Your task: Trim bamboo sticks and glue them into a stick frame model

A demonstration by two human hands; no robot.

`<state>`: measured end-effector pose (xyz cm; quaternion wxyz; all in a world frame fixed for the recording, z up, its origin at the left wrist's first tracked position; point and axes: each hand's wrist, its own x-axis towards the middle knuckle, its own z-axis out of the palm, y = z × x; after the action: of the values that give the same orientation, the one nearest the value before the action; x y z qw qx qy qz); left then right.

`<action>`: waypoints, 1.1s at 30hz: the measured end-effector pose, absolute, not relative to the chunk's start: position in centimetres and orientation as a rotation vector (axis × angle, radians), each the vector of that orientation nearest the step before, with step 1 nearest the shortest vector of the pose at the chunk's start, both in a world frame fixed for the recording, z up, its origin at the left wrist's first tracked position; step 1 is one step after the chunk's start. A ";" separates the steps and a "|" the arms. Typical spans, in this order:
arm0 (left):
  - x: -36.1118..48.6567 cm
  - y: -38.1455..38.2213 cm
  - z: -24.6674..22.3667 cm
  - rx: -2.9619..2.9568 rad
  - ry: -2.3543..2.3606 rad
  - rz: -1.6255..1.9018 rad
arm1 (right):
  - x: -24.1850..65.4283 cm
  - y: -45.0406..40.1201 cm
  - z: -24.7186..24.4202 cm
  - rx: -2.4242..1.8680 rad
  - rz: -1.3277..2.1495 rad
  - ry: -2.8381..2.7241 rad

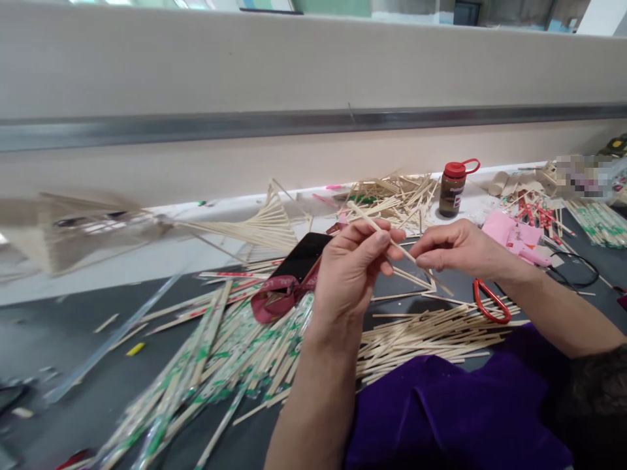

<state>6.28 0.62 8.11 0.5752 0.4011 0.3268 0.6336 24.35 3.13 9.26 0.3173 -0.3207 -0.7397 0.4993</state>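
Open air above left hand (pixel 355 261); wall (pixel 294 72) beyond, bottle (pixel 450 196) rightward.

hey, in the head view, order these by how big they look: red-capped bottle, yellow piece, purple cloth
Largest to smallest:
1. Purple cloth
2. Red-capped bottle
3. Yellow piece
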 end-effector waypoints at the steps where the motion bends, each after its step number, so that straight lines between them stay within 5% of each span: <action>1: 6.2 0.6 8.1 0.946 0.766 1.481 | 24.1 3.2 9.1 -0.841 1.316 -1.931; 13: 6.5 0.8 7.3 0.952 0.845 1.471 | 23.1 4.4 7.3 -0.761 1.387 -1.840; 20: 5.3 -0.1 8.4 1.036 1.081 1.469 | 23.7 5.5 8.5 -0.912 0.810 -1.958; 27: 3.4 -1.7 8.9 1.205 1.598 1.706 | 23.3 7.5 7.7 -1.025 0.603 -2.138; 33: 2.4 -1.3 6.5 1.342 1.656 1.929 | 22.2 9.2 5.9 -1.034 0.823 -2.131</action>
<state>2.43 -1.28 6.52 0.1329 0.4625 0.5709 0.6652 22.20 9.21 5.88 0.3120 -0.3918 -0.8074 0.3118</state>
